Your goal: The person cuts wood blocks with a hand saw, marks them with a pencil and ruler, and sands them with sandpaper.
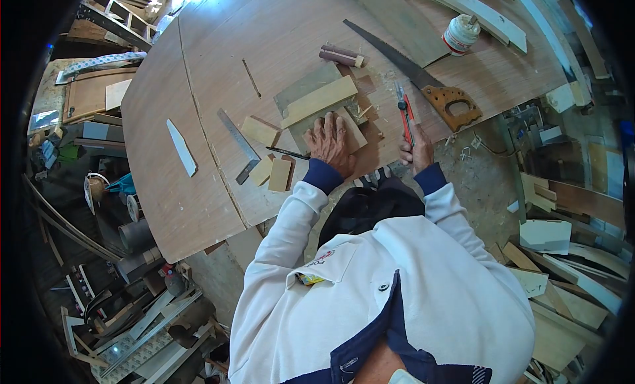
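Observation:
My left hand [329,144] lies flat with fingers spread on a thin board [354,136] at the table's front edge. Just beyond its fingertips a narrow wood strip [319,102] lies across a grey-green board [289,91]. My right hand [417,150] is closed round a red utility knife [405,113], its blade pointing away from me. A handsaw [452,106] lies to the right of the knife. Left of my left hand are a black pencil [287,152], small wood blocks [279,175] and a metal square [239,143].
The wooden table [211,53] also holds a white glue bottle [461,35], brown rolls [341,55], a pale pointed strip [180,146] and long boards at the back right. Wood offcuts [562,311] are piled on the floor at right, with more clutter at left.

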Demonstrator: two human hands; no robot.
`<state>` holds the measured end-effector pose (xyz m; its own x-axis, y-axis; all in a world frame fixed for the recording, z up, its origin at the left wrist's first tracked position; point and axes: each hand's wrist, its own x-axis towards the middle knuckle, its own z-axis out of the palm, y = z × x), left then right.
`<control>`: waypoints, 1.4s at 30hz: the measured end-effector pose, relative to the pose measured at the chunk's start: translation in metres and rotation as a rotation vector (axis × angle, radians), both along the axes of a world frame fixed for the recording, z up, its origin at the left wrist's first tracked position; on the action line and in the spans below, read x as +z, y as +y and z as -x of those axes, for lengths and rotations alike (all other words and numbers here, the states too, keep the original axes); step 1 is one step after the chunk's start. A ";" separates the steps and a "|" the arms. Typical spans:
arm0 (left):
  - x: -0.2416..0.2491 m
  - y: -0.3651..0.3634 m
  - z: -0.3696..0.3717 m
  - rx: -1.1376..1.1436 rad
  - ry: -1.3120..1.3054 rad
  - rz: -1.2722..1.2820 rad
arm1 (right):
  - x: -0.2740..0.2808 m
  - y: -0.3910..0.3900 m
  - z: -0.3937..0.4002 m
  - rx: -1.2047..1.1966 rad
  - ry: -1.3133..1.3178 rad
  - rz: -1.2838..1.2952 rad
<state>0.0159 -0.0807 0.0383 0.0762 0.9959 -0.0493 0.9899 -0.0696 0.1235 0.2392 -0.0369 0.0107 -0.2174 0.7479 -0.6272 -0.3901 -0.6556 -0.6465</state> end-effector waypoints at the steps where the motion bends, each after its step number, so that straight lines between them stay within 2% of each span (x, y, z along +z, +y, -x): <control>1: 0.000 0.000 0.000 -0.015 0.021 -0.012 | 0.005 -0.003 0.001 0.011 0.020 -0.049; 3: -0.006 -0.001 0.001 -0.026 0.048 -0.012 | 0.016 -0.010 0.005 0.026 0.039 -0.098; 5: -0.015 0.000 0.002 -0.038 0.077 -0.015 | 0.026 -0.016 0.012 0.053 -0.128 -0.244; 9: -0.023 0.006 0.003 -0.014 0.103 -0.039 | 0.008 -0.028 0.019 0.017 -0.004 -0.212; 11: -0.019 0.006 0.002 -0.001 0.106 -0.024 | 0.001 -0.029 0.012 0.255 0.017 -0.214; 12: -0.014 0.006 0.002 -0.017 0.115 0.006 | 0.005 -0.029 0.015 0.256 0.017 -0.214; 14: -0.001 0.005 0.001 -0.034 0.126 0.039 | 0.012 -0.031 0.026 0.290 -0.282 -0.330; 17: 0.012 0.003 -0.001 -0.032 0.047 0.092 | 0.014 -0.038 0.031 0.324 -0.365 -0.369; 19: 0.013 0.002 -0.005 -0.015 0.056 -0.050 | 0.018 -0.042 0.036 0.342 -0.366 -0.342; 21: 0.017 0.001 -0.011 -0.007 0.025 -0.059 | 0.013 -0.044 0.036 0.359 -0.370 -0.311; 23: 0.019 0.002 -0.014 0.005 -0.004 -0.069 | -0.003 -0.045 0.037 0.368 -0.512 -0.493; 29: 0.019 0.005 -0.017 0.060 0.013 -0.008 | -0.007 -0.046 0.034 0.481 -0.583 -0.391; 32: 0.013 0.004 -0.015 0.038 0.042 -0.047 | 0.015 -0.044 0.035 0.499 -0.618 -0.399; 36: 0.023 0.007 -0.013 0.021 0.035 0.019 | 0.013 -0.044 0.037 0.488 -0.586 -0.440; 38: 0.022 0.007 -0.014 0.010 0.047 0.026 | 0.021 -0.043 0.038 0.529 -0.703 -0.433; 42: 0.016 0.006 -0.011 -0.007 0.058 0.005 | 0.010 -0.044 0.041 0.563 -0.751 -0.423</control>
<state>0.0270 -0.0745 0.0547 0.0798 0.9951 -0.0587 0.9949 -0.0759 0.0659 0.1981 -0.0807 0.0203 -0.2649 0.8501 -0.4551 0.5029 -0.2809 -0.8174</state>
